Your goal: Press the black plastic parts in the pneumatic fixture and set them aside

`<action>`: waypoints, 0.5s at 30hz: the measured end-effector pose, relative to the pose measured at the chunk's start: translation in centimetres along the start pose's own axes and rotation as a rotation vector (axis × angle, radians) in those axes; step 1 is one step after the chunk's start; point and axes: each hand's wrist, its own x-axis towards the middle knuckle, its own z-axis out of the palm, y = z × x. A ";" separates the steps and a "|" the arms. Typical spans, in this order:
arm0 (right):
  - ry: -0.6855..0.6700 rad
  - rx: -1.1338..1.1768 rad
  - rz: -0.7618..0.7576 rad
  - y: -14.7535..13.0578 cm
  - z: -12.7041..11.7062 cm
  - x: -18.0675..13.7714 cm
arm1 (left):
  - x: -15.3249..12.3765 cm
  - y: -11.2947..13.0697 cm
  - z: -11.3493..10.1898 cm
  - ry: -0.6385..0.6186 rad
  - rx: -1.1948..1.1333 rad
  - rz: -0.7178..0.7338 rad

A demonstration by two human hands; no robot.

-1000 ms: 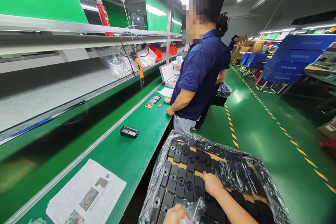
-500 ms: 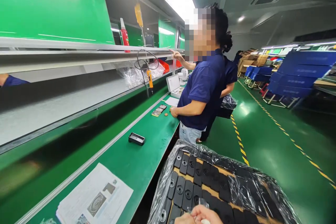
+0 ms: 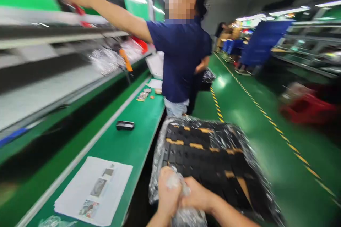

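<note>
My left hand (image 3: 167, 188) and my right hand (image 3: 196, 194) are close together in the lower middle, both closed round a crumpled clear plastic bag (image 3: 189, 217). Some of the plastic bulges above the fingers, and more hangs below them. Motion blurs the hands, and whatever the bag may contain cannot be made out. Just beyond them is a large box lined with clear plastic film (image 3: 157, 177). Rows of flat black parts (image 3: 197, 158) fill it, with strips of brown cardboard (image 3: 196, 145) between the rows.
Along the left runs a green workbench (image 3: 133, 165) with a stack of printed sheets (image 3: 71, 188), a black tray (image 3: 125, 125) and several small parts (image 3: 144, 94). A co-worker in a dark blue shirt (image 3: 177, 53) stands beside it, one arm stretched over the shelf. A red basket (image 3: 309, 108) sits far right.
My hands have risen into fuller view with the plastic bag. The camera view has shifted, and the co-worker has stretched an arm out to the left.
</note>
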 end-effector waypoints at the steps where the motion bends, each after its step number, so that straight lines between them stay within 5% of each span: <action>1: 0.022 0.077 0.021 0.2 0.3 -0.6 | -0.5 0.6 -0.4 0.101 -0.097 0.017; 7: 0.140 0.518 0.085 4.0 0.2 -1.2 | -0.9 2.3 0.0 -0.233 -0.414 -0.109; 10: 0.094 0.554 0.189 5.3 -1.9 -0.9 | -0.3 3.2 2.0 -0.215 -0.371 -0.190; 13: 0.059 0.208 0.269 5.2 -7.7 -0.9 | 1.6 4.3 4.7 -0.122 -0.295 -0.231; 15: 0.219 -0.203 0.299 5.3 -13.1 -1.0 | 3.1 4.6 6.4 -0.061 -0.286 -0.287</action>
